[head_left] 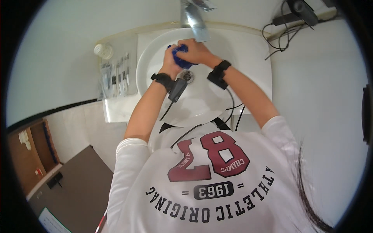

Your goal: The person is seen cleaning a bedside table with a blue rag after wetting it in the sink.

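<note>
A crumpled dark blue cloth (182,59) is gripped between my two hands, over the upper part of a round white washbasin (204,106). My left hand (170,62) holds it from the left, and my right hand (196,52) closes on it from the right and above. Just above my right hand is the metal faucet (198,27). Below the cloth lies the round drain (187,76). Each wrist wears a black strap with a small dark device and a cable. The cloth partly hides the fingers.
Left of the basin, a clear tray (132,84) holds packaged toothbrushes (123,74) and tubes, with a white cup (103,51) near its back corner. A black device (303,13) with tangled cables sits at the upper right. A dark panel (78,186) stands lower left.
</note>
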`<state>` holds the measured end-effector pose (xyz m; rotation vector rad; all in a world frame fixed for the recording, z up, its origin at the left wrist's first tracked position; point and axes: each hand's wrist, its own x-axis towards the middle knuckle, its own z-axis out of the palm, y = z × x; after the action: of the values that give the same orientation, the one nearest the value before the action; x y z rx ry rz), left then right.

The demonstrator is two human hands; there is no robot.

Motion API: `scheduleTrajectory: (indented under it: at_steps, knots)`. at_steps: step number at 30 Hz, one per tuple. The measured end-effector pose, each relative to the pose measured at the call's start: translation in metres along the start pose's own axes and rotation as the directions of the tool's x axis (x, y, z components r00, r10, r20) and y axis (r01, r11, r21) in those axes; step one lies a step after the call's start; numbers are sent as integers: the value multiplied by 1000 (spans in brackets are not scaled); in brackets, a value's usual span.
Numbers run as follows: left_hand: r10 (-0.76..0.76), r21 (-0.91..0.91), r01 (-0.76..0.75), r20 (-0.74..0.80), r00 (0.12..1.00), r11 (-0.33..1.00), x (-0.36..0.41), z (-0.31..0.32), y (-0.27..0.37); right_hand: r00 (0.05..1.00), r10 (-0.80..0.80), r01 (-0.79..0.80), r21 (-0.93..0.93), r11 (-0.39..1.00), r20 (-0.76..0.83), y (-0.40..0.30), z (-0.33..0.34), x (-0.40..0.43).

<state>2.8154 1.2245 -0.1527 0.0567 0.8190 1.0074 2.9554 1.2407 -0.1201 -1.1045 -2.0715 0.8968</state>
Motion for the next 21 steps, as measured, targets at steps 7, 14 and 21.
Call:
scheduleTrajectory:
  at_steps: [7,14,21]
  knots:
    - [111,-89,-104,74,991,991,-20,1,7,867,494,-394,519,758,-63,54,7,-9]
    - [160,-88,-161,-16,987,983,-24,1,10,631,773,-440,795,418,-57,53,9,-4]
    - [87,-234,-52,140,986,971,17,3,-9,797,599,-446,739,506,71,15,0,-8]
